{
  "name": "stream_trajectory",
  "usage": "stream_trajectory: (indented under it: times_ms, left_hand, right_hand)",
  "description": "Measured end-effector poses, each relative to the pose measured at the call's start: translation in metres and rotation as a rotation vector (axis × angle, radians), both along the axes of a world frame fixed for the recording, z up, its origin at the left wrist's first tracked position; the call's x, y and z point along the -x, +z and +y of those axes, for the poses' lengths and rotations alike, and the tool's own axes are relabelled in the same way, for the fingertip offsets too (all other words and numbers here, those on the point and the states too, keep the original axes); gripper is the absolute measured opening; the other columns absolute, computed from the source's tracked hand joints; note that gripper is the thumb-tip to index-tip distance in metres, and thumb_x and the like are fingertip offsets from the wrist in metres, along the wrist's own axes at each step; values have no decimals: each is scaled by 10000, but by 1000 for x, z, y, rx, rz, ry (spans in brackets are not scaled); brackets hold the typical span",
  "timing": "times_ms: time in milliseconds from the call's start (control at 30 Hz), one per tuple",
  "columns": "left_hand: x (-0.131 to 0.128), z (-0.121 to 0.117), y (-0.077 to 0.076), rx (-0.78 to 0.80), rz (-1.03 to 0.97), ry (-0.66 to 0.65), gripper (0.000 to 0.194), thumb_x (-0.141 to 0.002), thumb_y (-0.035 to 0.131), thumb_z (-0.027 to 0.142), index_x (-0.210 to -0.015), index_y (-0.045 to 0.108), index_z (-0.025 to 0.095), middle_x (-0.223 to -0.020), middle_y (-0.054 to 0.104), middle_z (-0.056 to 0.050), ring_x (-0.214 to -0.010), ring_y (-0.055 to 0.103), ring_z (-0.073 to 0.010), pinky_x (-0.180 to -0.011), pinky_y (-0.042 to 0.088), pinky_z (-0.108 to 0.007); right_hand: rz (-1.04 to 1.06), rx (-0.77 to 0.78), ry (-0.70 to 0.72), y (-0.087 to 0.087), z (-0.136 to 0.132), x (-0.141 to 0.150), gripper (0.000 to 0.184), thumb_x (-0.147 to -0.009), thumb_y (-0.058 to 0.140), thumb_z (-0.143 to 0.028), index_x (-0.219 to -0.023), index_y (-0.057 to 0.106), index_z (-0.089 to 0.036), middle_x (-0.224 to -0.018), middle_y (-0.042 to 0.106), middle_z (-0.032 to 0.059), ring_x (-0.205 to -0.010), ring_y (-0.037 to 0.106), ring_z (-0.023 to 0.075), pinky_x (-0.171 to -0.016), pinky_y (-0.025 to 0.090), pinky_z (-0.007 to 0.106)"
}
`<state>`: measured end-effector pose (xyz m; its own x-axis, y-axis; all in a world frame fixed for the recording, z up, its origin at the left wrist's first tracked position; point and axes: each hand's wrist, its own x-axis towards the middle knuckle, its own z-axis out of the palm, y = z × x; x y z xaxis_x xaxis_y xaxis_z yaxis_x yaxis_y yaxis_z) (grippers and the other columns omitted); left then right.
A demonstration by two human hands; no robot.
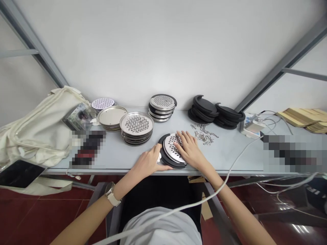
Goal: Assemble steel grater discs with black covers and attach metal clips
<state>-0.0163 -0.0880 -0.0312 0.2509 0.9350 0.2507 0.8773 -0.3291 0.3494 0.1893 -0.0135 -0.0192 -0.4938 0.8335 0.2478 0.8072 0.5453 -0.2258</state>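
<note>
A round grater, a perforated metal disc over a black round base, lies near the table's front edge. My left hand is closed on the left and front side of the black base, thumb along its front rim. A bit of white tissue or cloth shows by its fingers. My right hand rests on the right part of the disc, fingers stretched out and apart. Small metal chain-like or hook-like pieces lie loose just beyond it. Left of the grater stands a stack of metal grater discs.
Behind are graters with black rims, plain metal discs and a purple-white perforated disc. Black round bases are piled at back right. A white cable crosses before me. A cream bag leans left; yellow cardboard pieces lie right.
</note>
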Motion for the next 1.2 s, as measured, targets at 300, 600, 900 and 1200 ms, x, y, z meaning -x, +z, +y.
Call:
stream_trajectory:
  times_ms: [300,600,900,1200]
  left_hand:
    - [0,1,1,57,-4,15,738,-690,589,723,-1148,378,185,-1170,615,-162,-1025,647,-317,-772,533,-357]
    - [1,0,-1,41,-2,21,718,-697,574,731,-1122,392,181,-1053,654,-139,-987,660,-312,-743,526,-347]
    - [1,0,-1,32,28,24,734,-712,545,742,-1137,392,165,-1018,662,-138,-946,672,-301,-711,526,-327]
    - [0,1,0,6,50,10,662,-775,548,668,-1182,433,158,-998,655,-121,-898,675,-272,-694,518,-308]
  right_hand:
    - [-140,-127,68,-3,3,0,545,-973,271,-501,-1420,390,-212,-1374,444,180,-1182,408,326,-958,345,489]
    - [79,51,-45,11,13,0,537,-957,304,-529,-1337,453,-181,-1207,575,157,-1107,518,291,-958,361,455]
    - [419,647,-264,21,28,-42,474,-823,529,-618,-1028,577,-193,-757,683,50,-737,638,209,-686,471,313]
    - [644,857,-192,38,38,-49,491,-747,636,-587,-1053,597,-205,-852,667,39,-717,610,144,-559,465,229]
